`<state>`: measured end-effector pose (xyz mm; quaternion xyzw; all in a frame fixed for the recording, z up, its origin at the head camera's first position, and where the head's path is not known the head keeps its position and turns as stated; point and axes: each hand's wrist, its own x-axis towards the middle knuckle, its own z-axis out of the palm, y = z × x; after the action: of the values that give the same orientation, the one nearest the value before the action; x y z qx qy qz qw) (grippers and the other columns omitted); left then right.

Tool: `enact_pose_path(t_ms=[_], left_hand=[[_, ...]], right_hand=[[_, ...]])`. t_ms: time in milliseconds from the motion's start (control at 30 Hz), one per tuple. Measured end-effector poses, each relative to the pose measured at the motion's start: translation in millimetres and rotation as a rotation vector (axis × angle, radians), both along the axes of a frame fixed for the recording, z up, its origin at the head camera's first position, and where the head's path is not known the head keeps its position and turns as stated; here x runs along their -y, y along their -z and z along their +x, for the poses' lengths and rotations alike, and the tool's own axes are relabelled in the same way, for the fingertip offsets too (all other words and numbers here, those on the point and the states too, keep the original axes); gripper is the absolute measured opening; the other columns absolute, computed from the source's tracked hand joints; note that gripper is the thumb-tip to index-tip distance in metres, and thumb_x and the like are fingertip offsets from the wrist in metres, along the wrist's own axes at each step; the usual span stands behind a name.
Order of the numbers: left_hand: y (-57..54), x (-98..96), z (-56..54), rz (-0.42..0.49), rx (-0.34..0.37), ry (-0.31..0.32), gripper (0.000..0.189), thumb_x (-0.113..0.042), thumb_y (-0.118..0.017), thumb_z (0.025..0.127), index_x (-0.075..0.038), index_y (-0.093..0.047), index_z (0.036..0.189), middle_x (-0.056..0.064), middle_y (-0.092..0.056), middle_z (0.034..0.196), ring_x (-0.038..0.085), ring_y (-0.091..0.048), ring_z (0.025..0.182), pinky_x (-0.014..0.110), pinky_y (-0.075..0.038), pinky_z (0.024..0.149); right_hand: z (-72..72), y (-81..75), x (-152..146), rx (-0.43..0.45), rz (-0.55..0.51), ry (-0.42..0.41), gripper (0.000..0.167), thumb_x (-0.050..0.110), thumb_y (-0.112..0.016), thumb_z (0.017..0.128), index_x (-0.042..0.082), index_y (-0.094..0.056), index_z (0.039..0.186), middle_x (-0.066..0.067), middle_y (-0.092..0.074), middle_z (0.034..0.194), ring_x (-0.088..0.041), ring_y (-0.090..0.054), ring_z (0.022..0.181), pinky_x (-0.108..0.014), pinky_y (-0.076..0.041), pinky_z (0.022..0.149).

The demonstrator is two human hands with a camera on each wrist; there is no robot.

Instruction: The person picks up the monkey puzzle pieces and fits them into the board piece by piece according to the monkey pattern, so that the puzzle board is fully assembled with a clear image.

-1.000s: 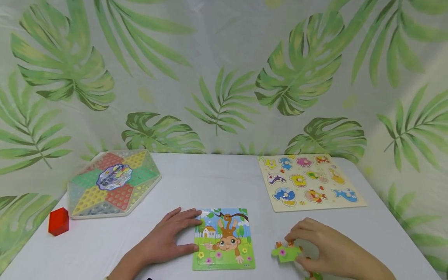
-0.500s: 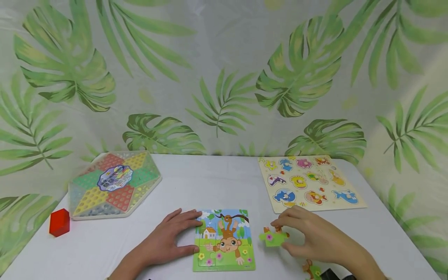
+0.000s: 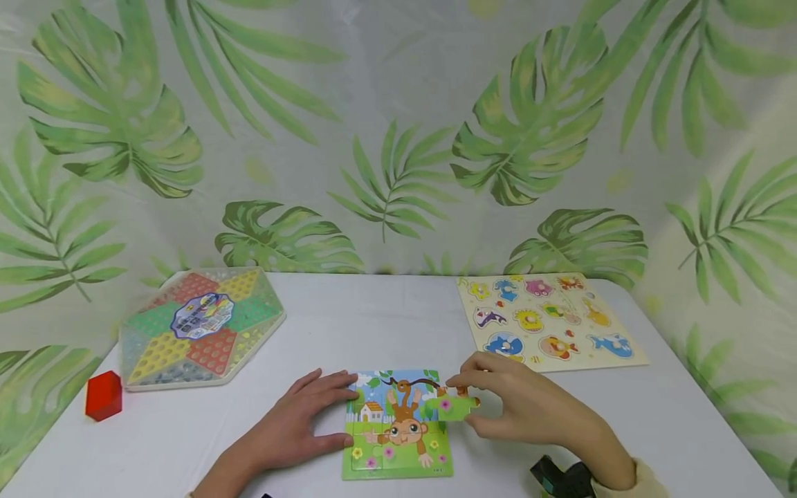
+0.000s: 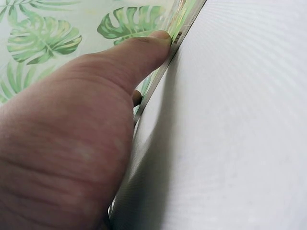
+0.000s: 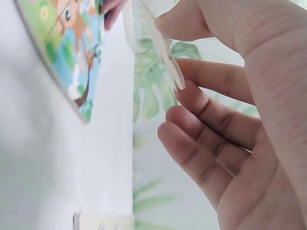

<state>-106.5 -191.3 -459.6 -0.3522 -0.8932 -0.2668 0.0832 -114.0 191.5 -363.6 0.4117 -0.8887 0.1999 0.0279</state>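
A square jigsaw puzzle [image 3: 405, 456] with a monkey picture lies on the white table. My left hand [image 3: 299, 423] rests at its left side with fingers spread; in the left wrist view the thumb [image 4: 148, 50] presses against the puzzle's edge. My right hand [image 3: 529, 404] pinches a green jigsaw piece [image 3: 456, 409] with a pink flower between thumb and fingers. From the head, that piece overlaps the puzzle's right edge. In the right wrist view the piece [image 5: 168, 60] is seen edge-on, apart from the puzzle [image 5: 72, 52].
A wooden peg board [image 3: 548, 325] with sea animals lies at the back right. At the back left is a hexagonal Chinese checkers box [image 3: 202, 328], with a red block [image 3: 104, 395] beside it. A black wrist device [image 3: 563, 477] sits below my right wrist.
My right hand has carried the jigsaw piece leftward and away from me, from the right of the puzzle to over its right edge. My left hand has stayed in place.
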Motion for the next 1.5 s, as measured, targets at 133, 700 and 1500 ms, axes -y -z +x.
enact_pose_path(t_ms=[133, 700, 1500], left_hand=[[-1.1, -0.8, -3.0, -0.002, 0.013, -0.006, 0.056, -0.056, -0.076, 0.087, -0.023, -0.067, 0.132, -0.004, -0.056, 0.152, 0.022, -0.051, 0.142, 0.042, -0.023, 0.121], [4.9, 2.0, 0.4, 0.014, -0.049, 0.018, 0.055, -0.056, -0.076, 0.088, -0.023, -0.067, 0.132, -0.002, -0.058, 0.150, 0.024, -0.054, 0.139, 0.033, -0.019, 0.121], [2.1, 1.4, -1.5, 0.006, -0.026, 0.018, 0.055, -0.054, -0.076, 0.089, -0.023, -0.066, 0.133, -0.003, -0.057, 0.150, 0.024, -0.052, 0.141, 0.045, -0.026, 0.120]], right_hand=[[-4.4, -3.2, 9, 0.021, -0.013, -0.019, 0.038, 0.022, -0.081, 0.083, 0.022, -0.074, 0.120, 0.019, -0.058, 0.106, -0.004, -0.057, 0.087, -0.019, -0.053, 0.075], [-1.5, 20.2, 31, 0.086, 0.024, -0.123, 0.037, 0.024, -0.079, 0.084, 0.026, -0.075, 0.121, 0.016, -0.053, 0.102, 0.000, -0.047, 0.089, -0.013, -0.047, 0.074], [7.1, 39.8, 56, -0.038, 0.041, -0.214, 0.030, 0.030, -0.077, 0.088, 0.034, -0.077, 0.118, 0.014, -0.047, 0.098, 0.000, -0.045, 0.091, -0.009, -0.040, 0.078]])
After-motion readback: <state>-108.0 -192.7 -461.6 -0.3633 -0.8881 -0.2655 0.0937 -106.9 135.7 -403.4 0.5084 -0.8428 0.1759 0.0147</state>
